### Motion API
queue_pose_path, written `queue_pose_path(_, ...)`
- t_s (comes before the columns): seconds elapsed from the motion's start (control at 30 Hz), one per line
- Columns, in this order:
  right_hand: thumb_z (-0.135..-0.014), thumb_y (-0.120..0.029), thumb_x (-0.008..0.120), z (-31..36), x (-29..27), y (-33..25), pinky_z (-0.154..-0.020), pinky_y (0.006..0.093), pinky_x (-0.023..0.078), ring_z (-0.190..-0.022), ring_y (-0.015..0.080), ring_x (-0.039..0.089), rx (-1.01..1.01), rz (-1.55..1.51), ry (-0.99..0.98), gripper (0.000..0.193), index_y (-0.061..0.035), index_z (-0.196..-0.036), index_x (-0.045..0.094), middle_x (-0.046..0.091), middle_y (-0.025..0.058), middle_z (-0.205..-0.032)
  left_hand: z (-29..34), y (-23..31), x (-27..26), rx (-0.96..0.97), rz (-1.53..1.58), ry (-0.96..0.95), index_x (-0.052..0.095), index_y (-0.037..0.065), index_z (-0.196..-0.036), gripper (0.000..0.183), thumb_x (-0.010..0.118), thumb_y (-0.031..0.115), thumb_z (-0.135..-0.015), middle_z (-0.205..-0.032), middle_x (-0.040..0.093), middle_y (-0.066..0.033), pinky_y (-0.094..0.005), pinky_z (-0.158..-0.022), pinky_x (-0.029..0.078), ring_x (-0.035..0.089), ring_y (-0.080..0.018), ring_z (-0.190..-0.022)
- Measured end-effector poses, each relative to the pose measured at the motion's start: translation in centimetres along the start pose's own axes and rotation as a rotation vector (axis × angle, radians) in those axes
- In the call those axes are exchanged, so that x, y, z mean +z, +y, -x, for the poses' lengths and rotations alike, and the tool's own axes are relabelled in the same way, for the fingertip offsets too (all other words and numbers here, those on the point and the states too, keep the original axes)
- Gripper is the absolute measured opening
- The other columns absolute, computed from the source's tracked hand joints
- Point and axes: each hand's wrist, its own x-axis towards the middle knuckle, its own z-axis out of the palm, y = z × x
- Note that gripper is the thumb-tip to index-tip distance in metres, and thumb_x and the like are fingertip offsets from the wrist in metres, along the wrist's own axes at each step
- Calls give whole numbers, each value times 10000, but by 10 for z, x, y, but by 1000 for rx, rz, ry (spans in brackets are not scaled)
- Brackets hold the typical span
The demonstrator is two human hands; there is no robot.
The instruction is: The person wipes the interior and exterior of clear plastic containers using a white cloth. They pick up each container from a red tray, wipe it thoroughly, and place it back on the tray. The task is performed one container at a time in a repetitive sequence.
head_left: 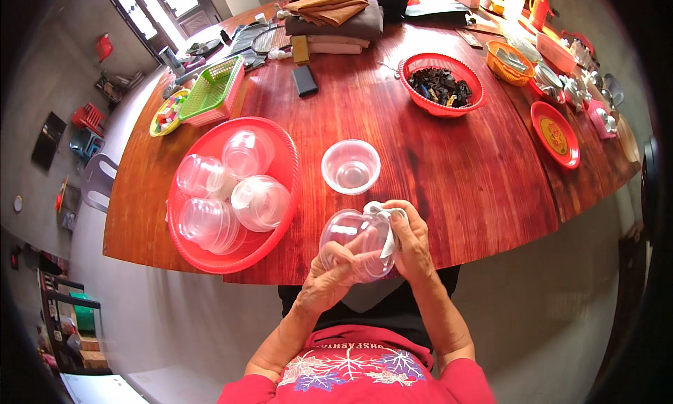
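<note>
Over the table's near edge, a clear plastic bowl point(343, 230) is held between my two hands, tilted. My left hand point(328, 283) grips it from the lower left, its fingers showing against the clear wall. My right hand point(412, 246) pinches a white cloth point(382, 211) against the bowl's right rim. Just beyond stands another clear plastic bowl point(350, 167), upright on the wooden table point(449, 186). To the left, a large red basket point(289, 172) contains several clear plastic bowls point(259, 202), some of them stacked.
A red basket of dark pieces point(442, 88) stands at the far right. A green basket point(214, 88) is at the far left, a black wallet-like item point(305, 81) and folded cloths point(333, 22) at the back. Along the right lie a red plate point(569, 134) and an orange basket point(510, 64).
</note>
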Motion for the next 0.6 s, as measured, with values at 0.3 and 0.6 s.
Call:
queue_pose_path(0.3,-875,-12,594,25,20,5,-938,395,455,-1074,318,559,-770,887,-34,181,10,-1056,591,560,181,-1149,-10,-6,-3,65,235,161,525,95,-1070,99,459,102,-997,-1451,385,-149,-451,-998,476,482,-328,-1259)
queue_pose_path(0.6,-773,-26,652,9,39,-27,-859,422,459,-979,334,574,-794,1113,-229,184,-22,-949,599,573,149,-1047,2,-13,-10,-30,108,30,527,98,-1056,80,507,99,-978,-1156,560,-67,-375,-889,514,573,-185,-1091)
